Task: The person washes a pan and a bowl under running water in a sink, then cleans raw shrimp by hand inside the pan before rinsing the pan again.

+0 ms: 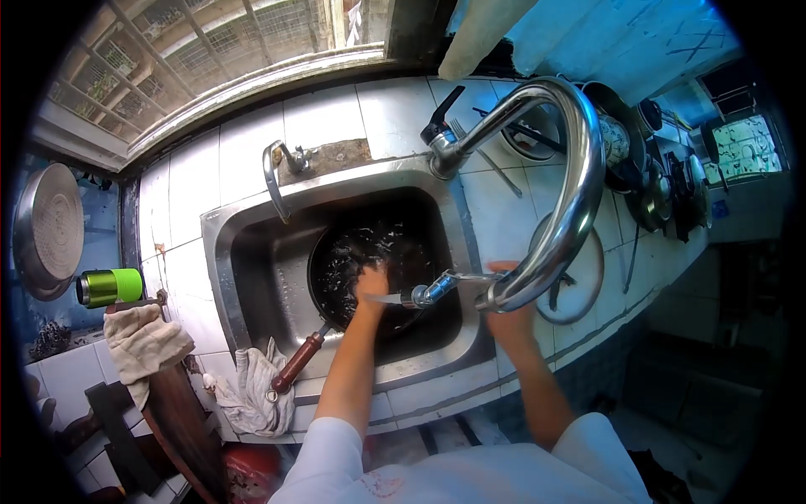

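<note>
A black frying pan (336, 244) with a brown wooden handle (295, 363) sits tilted in the steel sink (273, 269), with water and pale bits inside. My left hand (372, 282) reaches down into the pan; its fingertips are lost against the dark, wet surface. A chrome faucet (588, 181) arches over the sink's right side. Water (384, 298) comes from its jointed nozzle (432, 290), passing over my left wrist. My right hand (509, 323) is at the sink's right rim, mostly hidden behind the spout's end. Its grip cannot be made out.
A crumpled cloth (256, 391) lies by the pan handle. A smaller tap (277, 181) stands at the back rim. To the right are a round lid (588, 294), tongs or chopsticks (501, 174) and stacked pots (651, 197). A green cup (109, 286) rests at left.
</note>
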`<state>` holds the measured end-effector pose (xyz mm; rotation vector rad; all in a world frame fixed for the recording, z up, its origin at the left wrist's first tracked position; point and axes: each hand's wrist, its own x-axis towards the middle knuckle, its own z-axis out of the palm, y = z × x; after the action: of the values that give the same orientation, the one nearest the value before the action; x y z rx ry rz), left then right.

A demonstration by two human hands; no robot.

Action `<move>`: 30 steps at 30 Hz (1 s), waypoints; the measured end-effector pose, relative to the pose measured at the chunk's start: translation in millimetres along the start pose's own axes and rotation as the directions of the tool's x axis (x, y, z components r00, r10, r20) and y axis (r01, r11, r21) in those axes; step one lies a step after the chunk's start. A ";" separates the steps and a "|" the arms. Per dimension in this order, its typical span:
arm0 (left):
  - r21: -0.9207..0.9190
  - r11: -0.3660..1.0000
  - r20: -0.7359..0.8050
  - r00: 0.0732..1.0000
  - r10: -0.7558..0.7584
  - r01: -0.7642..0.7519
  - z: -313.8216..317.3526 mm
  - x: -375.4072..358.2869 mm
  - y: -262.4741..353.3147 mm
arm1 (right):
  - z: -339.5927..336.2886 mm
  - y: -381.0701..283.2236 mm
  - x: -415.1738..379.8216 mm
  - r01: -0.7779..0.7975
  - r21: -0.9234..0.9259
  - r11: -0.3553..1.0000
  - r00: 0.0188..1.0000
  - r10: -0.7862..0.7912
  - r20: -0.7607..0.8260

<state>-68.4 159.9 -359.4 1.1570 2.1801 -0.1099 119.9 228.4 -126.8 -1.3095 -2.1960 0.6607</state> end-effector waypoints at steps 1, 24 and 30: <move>0.002 1.000 0.002 1.000 0.000 0.000 4.9 1.0 -3.5 | 27.3 -9.9 4.2 -0.023 0.183 0.983 0.988 -0.006 0.156; -0.980 0.049 0.156 0.892 -0.424 0.195 -34.0 8.8 -40.7 | 233.1 -26.1 23.1 -0.237 -0.067 0.969 0.728 0.223 0.649; -0.725 0.637 -0.017 0.919 -0.394 0.260 -48.1 0.1 -42.4 | 240.3 -12.9 53.3 -0.244 0.016 0.970 0.868 0.211 0.449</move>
<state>-125.4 151.7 -331.4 0.3153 2.2286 0.6667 -62.6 233.9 -292.3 -1.5118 -2.3506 1.2290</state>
